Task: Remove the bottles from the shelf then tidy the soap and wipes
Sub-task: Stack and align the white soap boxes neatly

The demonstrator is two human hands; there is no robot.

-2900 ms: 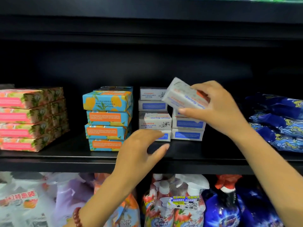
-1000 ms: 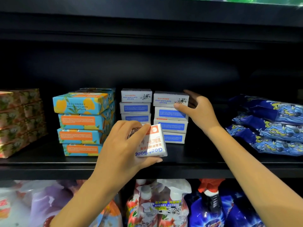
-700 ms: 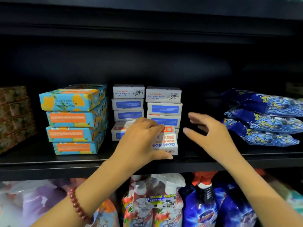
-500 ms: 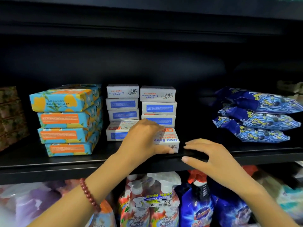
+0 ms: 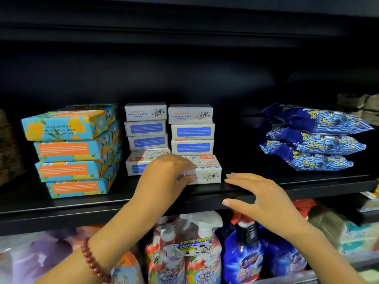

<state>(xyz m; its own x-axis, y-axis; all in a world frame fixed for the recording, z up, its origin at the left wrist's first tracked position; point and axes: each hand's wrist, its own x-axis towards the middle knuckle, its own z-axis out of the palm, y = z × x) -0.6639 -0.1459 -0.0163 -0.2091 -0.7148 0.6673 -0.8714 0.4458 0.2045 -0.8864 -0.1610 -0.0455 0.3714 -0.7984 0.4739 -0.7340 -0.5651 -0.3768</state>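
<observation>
The goat soap box (image 5: pixel 207 171) is seen lying flat at the front of the shelf (image 5: pixel 61 203), print upside down, set just ahead of the right-hand one of two white soap stacks (image 5: pixel 191 130). It is judged a light, stiff little carton with a solid bar inside: crisp edges, a smooth printed skin that could slide a touch, and corners that could be dented if squeezed hard. The best hold is reckoned to be over the top with the thumb on the front face, or across the two short ends. And that is roughly what is shown. The box is grasped by the left hand (image 5: pixel 164 173), its fingers (image 5: pixel 184 163) curled over the top and the left end, so that half of the carton is covered. The right hand (image 5: pixel 258 197) is held low over the shelf's front lip, fingers nearly straight and spread, nothing gripped, with the fingertips just beside the box's right corner; whether the lip is touched cannot be told. Further out, blue-and-orange soap boxes (image 5: pixel 69 152) are stacked to the left, blue wipes packs (image 5: pixel 313 136) are piled well apart to the right, and spray bottles (image 5: pixel 184 249) are crowded below.
</observation>
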